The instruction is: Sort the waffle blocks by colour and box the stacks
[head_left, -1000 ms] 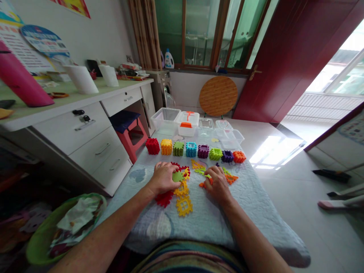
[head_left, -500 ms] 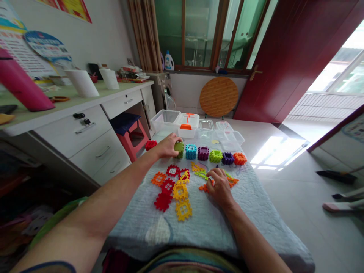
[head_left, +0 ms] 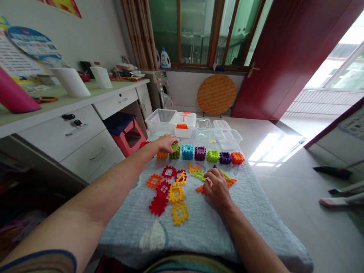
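My left hand reaches to the far row of toy cubes and rests closed on the green cube, beside the yellow cube. To the right stand a blue cube, a purple cube, a light green cube, a dark purple cube and an orange cube. My right hand lies curled on loose flat pieces, fingertips on an orange piece. Red, yellow and orange flat pieces lie on the pale blue cloth.
Clear plastic boxes and a lidded box with an orange latch stand behind the cubes. A white desk with drawers is on the left, a red stool under it. A red door stands on the right.
My left hand lifted off the loose pieces, carried a green piece to the far row and now rests on the green cube. My right hand stayed on the loose pieces.
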`<state>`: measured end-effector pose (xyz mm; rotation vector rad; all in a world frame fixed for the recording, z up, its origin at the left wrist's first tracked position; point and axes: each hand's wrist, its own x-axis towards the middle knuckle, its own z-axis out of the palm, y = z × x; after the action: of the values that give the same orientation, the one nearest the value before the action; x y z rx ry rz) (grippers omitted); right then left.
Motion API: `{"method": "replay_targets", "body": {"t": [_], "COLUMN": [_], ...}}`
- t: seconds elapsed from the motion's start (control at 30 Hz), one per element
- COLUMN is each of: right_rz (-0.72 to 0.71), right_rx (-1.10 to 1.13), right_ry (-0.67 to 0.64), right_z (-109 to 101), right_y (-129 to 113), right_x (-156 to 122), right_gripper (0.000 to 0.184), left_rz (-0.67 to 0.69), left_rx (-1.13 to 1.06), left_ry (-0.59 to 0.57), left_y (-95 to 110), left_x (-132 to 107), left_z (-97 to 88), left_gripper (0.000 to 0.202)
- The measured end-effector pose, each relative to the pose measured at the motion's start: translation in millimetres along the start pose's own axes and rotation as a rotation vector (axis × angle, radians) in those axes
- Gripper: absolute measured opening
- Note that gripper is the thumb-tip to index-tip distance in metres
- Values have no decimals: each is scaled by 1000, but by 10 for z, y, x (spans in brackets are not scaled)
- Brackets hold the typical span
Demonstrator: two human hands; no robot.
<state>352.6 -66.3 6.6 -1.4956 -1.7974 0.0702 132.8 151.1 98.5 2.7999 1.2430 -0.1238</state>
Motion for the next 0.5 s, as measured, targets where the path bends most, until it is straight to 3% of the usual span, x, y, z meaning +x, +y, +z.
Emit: {"method": "replay_targets", "body": {"t": [0.3, 0.4, 0.5], "right_rz": [6, 3, 5], "right_rx": [11, 11, 8], "right_ry": [-12, -6, -4], "right_z": [-7, -13, -15], "right_y": [-3, -3, -4], "right_x": [-1, 0, 0], "right_gripper": [17, 18, 18], "left_rz": [-16, 13, 94], "left_rx": [-1, -24, -88], "left_ry": [-15, 172, 365], "left_y": [32, 110, 279], "left_x": [15, -123, -396], "left_z": [-32, -56, -8], "left_gripper": [62, 63, 38]}}
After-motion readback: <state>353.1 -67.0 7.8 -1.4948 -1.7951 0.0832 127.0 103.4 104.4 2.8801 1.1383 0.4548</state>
